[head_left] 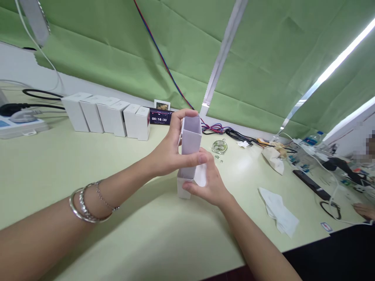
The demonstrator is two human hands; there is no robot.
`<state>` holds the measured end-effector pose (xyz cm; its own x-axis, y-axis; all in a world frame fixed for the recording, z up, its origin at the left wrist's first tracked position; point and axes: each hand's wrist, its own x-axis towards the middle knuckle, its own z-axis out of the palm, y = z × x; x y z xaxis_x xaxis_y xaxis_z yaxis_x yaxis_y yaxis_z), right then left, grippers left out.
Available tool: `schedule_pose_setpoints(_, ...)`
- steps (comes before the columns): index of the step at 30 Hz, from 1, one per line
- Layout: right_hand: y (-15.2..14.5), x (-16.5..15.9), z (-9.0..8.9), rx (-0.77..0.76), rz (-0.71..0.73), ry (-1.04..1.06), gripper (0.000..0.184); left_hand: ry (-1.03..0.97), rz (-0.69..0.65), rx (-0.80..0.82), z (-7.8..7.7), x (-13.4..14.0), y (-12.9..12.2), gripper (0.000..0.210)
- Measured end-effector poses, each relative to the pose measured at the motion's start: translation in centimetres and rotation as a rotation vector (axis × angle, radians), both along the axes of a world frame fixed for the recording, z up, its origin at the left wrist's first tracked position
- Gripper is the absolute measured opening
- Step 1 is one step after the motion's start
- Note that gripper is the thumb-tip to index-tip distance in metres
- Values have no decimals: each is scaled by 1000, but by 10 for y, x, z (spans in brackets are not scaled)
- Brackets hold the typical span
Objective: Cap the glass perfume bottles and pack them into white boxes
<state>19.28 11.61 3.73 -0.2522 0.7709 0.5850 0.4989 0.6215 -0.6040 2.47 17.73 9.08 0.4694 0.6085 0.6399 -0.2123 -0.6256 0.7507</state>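
My left hand (166, 155) grips a white cardboard insert (191, 144), its thumb across the near face and fingers behind the top edge. The insert stands upright, and its top shows an opening. Its lower end meets a narrow white box (183, 189) just above the table; how deep it sits inside is hard to see. My right hand (215, 183) is closed around that box, thumb on the near side. Beyond the right hand lies a round clear glass bottle (219, 146) with small clear pieces (217, 157) near it.
Several white boxes (113, 117) stand in a row at the back left, beside a phone (159, 116) showing a timer. A power strip (23, 125) lies far left. Cables (238, 135), white cloth (278, 210) and a black bar (311, 184) lie rightward. Another person's hand (363, 210) rests at far right.
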Motion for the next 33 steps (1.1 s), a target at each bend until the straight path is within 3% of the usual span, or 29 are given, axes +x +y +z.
schedule_pose_setpoints(3, 0, 0, -2, 37, -32, -28, 71, -34, -16, -21, 4, 1, 0, 83)
schedule_pose_setpoints(5, 0, 0, -2, 42, -53, -38, 69, -130, -6, -50, 17, -1, -1, 81)
schedule_pose_setpoints(9, -1, 5, 6, 9, -186, -85, 72, -281, 175, -240, 50, -17, -5, 75)
schedule_pose_setpoints(11, 0, 13, 13, 6, -325, -170, 71, -258, 267, -387, 54, -27, -4, 64)
schedule_pose_setpoints(13, 0, 20, 18, -28, -457, -324, 64, -191, 314, -532, 44, -37, -3, 57)
schedule_pose_setpoints(15, 1, 24, 20, -93, -510, -466, 56, -98, 359, -684, 24, -47, -1, 59)
schedule_pose_setpoints(17, 1, 22, 18, -135, -482, -535, 56, -6, 402, -807, 1, -58, -2, 61)
schedule_pose_setpoints(20, -3, 7, 11, -56, -351, -566, 61, 92, 450, -900, -23, -75, -6, 57)
schedule_pose_setpoints(23, -10, -17, 3, -11, -139, -453, 58, 165, 494, -907, -32, -90, -8, 51)
schedule_pose_setpoints(25, -15, -32, -2, -117, -62, -353, 58, 227, 518, -889, -36, -95, -8, 53)
schedule_pose_setpoints(29, -15, -46, -14, -337, -113, -266, 53, 367, 482, -856, -46, -96, -10, 64)
schedule_pose_setpoints(33, -4, -39, -19, -345, -191, -205, 44, 523, 403, -761, -45, -93, -19, 48)
